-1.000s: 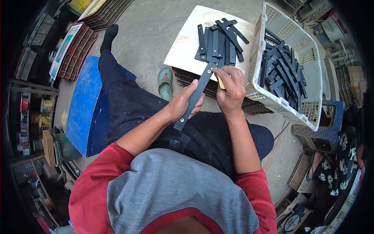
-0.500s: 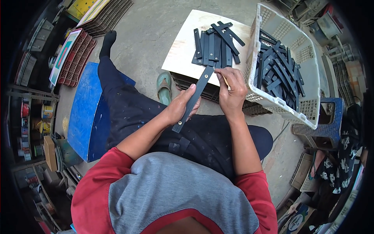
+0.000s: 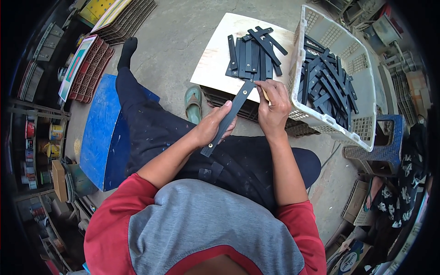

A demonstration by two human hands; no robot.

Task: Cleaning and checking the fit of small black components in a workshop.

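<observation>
My left hand (image 3: 214,124) is closed around the middle of a flat black slat (image 3: 229,117) with a brass-coloured fitting near each end. The slat slants above my lap, its upper end at the front edge of the pale board (image 3: 208,64). In my right hand (image 3: 274,103) a thin tan stick (image 3: 266,95) is pinched; its tip is close to the slat's upper end, and whether it touches cannot be made out. Behind my hands, similar black slats (image 3: 250,55) lie heaped on the board.
Right of the board, a white plastic crate (image 3: 337,130) holds many more black slats. A blue stool (image 3: 373,156) stands beyond it. To my left are a blue box (image 3: 98,133) and a red crate (image 3: 94,73). A green sandal (image 3: 193,103) lies on the floor before me.
The slat's upper end has shifted slightly to the right and turned a little in my left hand. My right hand has hardly moved, still near that end.
</observation>
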